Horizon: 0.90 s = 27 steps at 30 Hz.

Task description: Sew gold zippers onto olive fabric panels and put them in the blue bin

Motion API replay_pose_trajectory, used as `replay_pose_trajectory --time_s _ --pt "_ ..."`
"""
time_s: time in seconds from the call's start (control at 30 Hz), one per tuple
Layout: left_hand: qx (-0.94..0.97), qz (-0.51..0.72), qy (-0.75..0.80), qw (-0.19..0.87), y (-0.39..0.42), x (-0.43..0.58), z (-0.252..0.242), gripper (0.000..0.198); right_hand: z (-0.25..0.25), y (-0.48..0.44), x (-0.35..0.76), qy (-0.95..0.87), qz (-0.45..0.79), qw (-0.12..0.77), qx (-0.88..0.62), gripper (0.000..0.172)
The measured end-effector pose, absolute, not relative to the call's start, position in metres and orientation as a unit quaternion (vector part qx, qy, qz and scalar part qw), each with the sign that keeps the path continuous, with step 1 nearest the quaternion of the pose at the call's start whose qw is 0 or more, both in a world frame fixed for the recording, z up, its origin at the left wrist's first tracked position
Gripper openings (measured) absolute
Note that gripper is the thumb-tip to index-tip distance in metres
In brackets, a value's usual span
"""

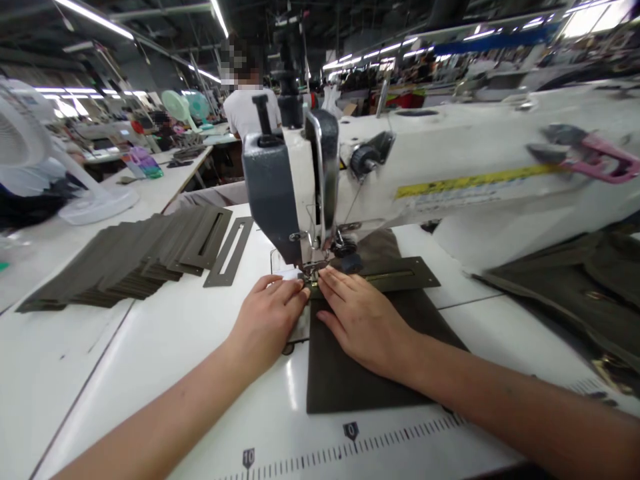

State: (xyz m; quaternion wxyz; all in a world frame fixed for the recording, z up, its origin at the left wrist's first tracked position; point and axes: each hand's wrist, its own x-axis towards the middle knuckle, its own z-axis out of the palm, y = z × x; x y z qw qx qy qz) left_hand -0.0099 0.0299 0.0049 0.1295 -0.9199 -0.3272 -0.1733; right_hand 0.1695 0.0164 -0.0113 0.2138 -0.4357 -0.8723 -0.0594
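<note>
I have the right hand point(367, 323) flat on the cloth point(357, 380) at the machine point(270, 187), fingers point(340, 283) extended; the left hand point(270, 310) curls close beside, its grip unclear to me. Both forearms point(185, 397) slant inward.

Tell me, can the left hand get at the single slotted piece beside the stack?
Probably yes: the slotted piece lies to the left of the left hand, with only tabletop showing between them.

Left hand point(273, 310): palm down, fingers bent. Right hand point(367, 320): palm down, fingers extended, thumb apart. Bare forearms point(185, 400) converge forward; hands nearly meet.
</note>
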Motion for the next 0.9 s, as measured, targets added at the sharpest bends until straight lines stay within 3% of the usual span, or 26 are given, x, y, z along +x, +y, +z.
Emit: replay_pose_trajectory --time_s 0.27,0.63,0.9 --pt "-0.920 -0.184 -0.328 0.109 0.030 -0.011 0.003 0.022 -0.008 0.017 0.169 -0.882 -0.041 0.151 -0.444 0.045" --pt "-0.926 -0.170 -0.320 0.107 0.036 -0.007 0.006 0.022 -0.008 0.022 0.170 -0.884 -0.021 0.148 -0.442 0.047" --pt "-0.920 -0.182 -0.323 0.125 0.042 -0.007 0.003 0.019 -0.008 0.029 0.169 -0.889 -0.024 0.167 -0.426 0.036"
